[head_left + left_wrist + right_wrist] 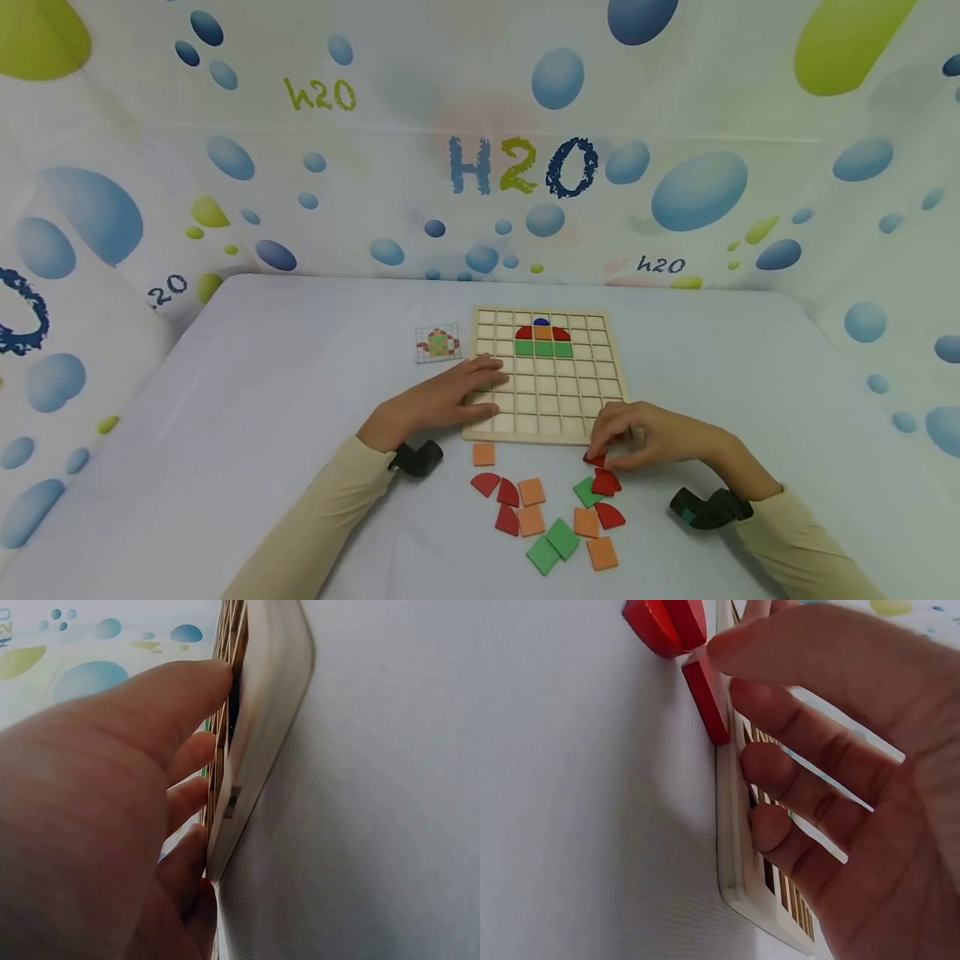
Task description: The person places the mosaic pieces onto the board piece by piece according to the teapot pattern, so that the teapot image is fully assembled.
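My left hand rests with extended fingers on the left side of the wooden grid board. At the board's lower right corner, my right hand pinches a red quarter-circle tile between thumb and index finger, right beside the board's edge. Its other fingers hang over the rim in the right wrist view. Near the top of the grid lie a row of green squares, an orange square flanked by red quarter-circles, and a blue piece above.
A pattern card lies left of the board. In front of the board several loose tiles are spread: orange squares, green squares and red quarter-circles. Two red pieces overlap a green square just below my right hand.
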`<state>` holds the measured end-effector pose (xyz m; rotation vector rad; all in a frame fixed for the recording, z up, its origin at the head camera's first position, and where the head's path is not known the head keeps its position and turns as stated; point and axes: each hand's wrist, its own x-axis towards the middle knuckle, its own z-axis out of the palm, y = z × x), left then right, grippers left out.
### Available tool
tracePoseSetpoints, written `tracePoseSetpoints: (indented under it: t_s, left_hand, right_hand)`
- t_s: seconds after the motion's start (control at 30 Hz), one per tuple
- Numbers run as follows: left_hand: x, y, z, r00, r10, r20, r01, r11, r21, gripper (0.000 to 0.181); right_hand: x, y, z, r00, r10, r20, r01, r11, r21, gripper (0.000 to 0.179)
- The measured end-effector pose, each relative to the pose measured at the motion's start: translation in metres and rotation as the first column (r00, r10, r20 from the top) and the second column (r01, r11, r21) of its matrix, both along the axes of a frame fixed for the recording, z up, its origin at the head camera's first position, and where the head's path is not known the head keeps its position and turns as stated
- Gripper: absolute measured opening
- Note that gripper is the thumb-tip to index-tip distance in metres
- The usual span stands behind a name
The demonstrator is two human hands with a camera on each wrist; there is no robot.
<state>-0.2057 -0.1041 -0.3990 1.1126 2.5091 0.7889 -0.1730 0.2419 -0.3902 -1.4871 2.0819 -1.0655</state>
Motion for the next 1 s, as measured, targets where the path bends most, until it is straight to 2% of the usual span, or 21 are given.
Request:
tracePoseSetpoints:
  t_s: [0.17, 0.37, 0.53, 0.8, 1.0]
  left_hand:
    - [-0.0014, 0.0001, -0.0001, 1.000, 0.002, -0.006, -0.002, 1.000, 0.008, 0.054]
    - [-0.0010, 0.0010, -0.0014, 1.000, -0.003, 0.006, 0.003, 1.000, 0.016, 0.054]
    - [0.0006, 0.0003, -0.0002, 1.000, -0.004, 0.005, 0.004, 1.000, 0.019, 0.054]
    - [0.0016, -0.0003, -0.0004, 1.000, -0.001, 0.009, 0.001, 1.000, 0.020, 0.054]
    - [0.0014, -0.0003, -0.0021, 1.000, 0.000, -0.005, 0.000, 1.000, 0.016, 0.054]
  right_hand:
    - [0.0018, 0.0010, 0.0009, 1.000, 0.001, -0.020, 0.000, 0.999, 0.037, 0.023]
    - [0.0019, -0.0005, -0.0013, 0.997, 0.038, -0.065, -0.035, 0.998, 0.047, 0.022]
    - [0.0016, -0.0002, -0.0025, 0.998, 0.021, -0.060, -0.018, 0.998, 0.062, 0.022]
    - [0.0019, -0.0035, -0.0039, 0.998, 0.021, -0.055, -0.021, 1.000, 0.000, 0.017]
    - [0.0024, -0.0048, -0.0053, 0.999, -0.039, -0.031, 0.037, 0.998, -0.052, 0.017]
